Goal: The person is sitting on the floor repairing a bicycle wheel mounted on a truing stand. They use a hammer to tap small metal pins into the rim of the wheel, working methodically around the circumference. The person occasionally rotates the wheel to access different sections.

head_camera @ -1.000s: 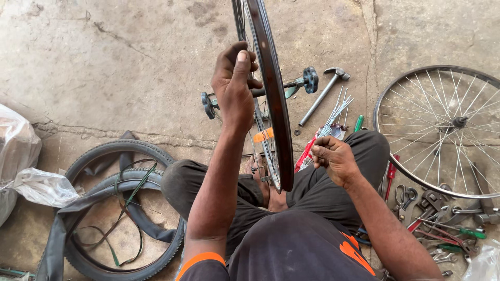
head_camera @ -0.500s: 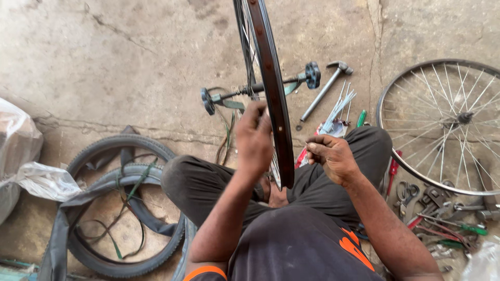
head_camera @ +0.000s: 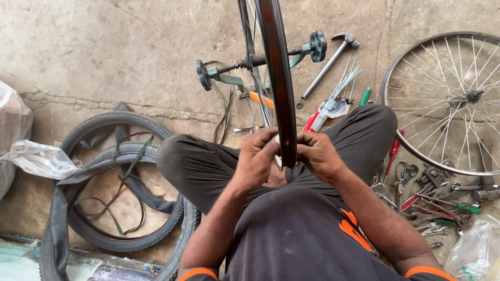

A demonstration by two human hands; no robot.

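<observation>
We pinch wheel rim [head_camera: 278, 104] low; left hand [head_camera: 259, 156], right hand [head_camera: 316, 154] fingers closed on it; risk: upright rim tips off stand if grip slackens

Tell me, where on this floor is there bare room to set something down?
The widest free patch is the concrete floor at upper left, bordered by the plastic bags, the tyres and the wheel stand's knob. It is crowded on the right: hammer, loose spokes, spoked wheel and a heap of pliers and wrenches.
</observation>
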